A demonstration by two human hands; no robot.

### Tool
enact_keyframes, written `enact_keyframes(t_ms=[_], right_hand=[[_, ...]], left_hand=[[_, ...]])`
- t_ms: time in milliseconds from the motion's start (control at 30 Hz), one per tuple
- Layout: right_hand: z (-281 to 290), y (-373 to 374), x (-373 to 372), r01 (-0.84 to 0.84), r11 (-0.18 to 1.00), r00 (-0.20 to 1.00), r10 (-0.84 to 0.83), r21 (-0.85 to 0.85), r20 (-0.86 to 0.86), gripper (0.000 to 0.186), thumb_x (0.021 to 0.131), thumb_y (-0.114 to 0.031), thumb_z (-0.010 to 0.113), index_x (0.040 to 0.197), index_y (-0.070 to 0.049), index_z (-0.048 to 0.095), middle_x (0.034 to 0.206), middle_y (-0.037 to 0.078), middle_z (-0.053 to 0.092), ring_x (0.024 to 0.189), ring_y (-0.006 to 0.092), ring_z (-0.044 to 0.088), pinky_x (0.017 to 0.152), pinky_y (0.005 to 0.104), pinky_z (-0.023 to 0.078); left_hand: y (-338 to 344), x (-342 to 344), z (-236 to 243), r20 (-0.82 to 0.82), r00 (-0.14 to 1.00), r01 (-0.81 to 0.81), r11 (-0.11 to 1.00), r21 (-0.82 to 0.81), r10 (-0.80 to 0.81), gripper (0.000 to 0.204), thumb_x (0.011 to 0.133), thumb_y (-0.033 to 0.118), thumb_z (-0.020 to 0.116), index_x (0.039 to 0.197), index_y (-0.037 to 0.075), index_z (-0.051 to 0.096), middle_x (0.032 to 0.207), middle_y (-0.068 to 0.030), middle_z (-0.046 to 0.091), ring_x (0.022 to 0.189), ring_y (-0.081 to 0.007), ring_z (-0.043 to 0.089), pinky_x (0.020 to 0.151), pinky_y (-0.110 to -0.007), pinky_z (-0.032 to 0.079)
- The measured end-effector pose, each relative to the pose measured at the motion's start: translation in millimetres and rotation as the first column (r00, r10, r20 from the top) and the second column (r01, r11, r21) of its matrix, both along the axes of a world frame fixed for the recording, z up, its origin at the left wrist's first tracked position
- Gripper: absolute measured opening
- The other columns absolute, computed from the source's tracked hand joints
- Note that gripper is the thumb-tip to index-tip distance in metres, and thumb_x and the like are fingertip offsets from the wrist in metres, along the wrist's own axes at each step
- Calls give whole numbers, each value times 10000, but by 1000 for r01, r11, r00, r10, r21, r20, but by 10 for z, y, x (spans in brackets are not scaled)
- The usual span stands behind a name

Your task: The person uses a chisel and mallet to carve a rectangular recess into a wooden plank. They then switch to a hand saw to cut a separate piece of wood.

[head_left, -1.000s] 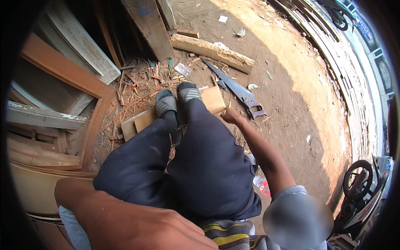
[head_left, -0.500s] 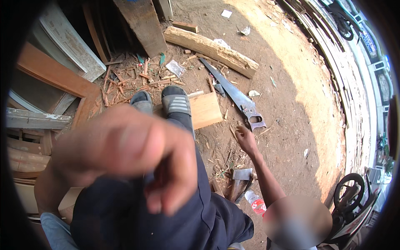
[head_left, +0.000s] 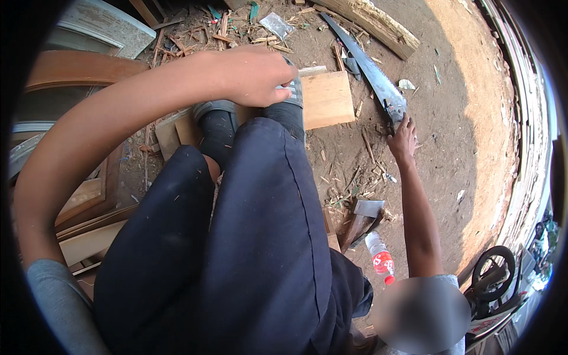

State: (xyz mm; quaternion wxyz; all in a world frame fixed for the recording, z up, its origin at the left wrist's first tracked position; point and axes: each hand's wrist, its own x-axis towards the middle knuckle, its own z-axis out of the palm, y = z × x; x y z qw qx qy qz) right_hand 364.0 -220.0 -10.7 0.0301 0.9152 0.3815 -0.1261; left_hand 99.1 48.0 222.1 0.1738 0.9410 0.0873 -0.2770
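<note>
A: Lower right?
B: Plastic bottle (head_left: 379, 258) with red label, lying on the dirt. Hatchet (head_left: 362, 217) just beside it, upper left of it.
A: Top?
B: Rough log (head_left: 378, 22) at upper right, clear plastic wrapper (head_left: 276, 25) at top centre among wood scraps (head_left: 228, 32).
A: Left?
B: Stacked wooden door panels (head_left: 83, 68).
A: Right edge?
B: Black wheel (head_left: 492, 277), lower right.

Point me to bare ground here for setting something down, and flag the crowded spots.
Free: the sandy ground right of the handsaw, out to the stacked frames at the right edge. Crowded: the strip between the wooden board and the plastic bottle is littered with chips and a hatchet; scraps fill the ground above the left hand. The right hand touches the saw's grip.
</note>
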Motion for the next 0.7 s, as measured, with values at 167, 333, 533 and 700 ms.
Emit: enact_keyframes(t_ms=[167,333,533,700], right_hand=[[1,52,132,53,987,997,-61,-151,-45,615,750,-254,677,1232,-12,382,1201,168,454,1169,344,418,924,461,398],[-168,-45,-3,-59,989,997,66,-133,49,469,715,-234,651,1110,-16,524,1178,181,512,1139,302,473,968,483,353],[151,-34,120,-28,998,954,44,58,-295,313,756,-296,571,832,6,602,794,155,615,791,222,583,705,399,430],[747,-292,-435,365,893,623,-26,261,-782,349,835,-360,544,836,-12,569,632,-18,498,535,71,396,463,278,319]], left_hand=[[-31,43,-294,-4,998,70,988,135,-70,376,830,292,559,1019,-33,550,936,-197,606,914,-344,594,808,-454,462],[-229,19,-878,96,995,-34,975,221,13,580,823,367,573,1207,-45,433,1196,-234,477,1188,-366,421,956,-558,331],[-428,373,-1691,92,970,-244,900,362,226,1088,663,688,576,1372,-64,234,1387,-297,292,1269,-396,344,1014,-580,249],[-475,320,-1775,77,965,-258,862,437,250,1270,565,808,539,1378,-101,187,1419,-286,251,1283,-382,334,1025,-569,225]])
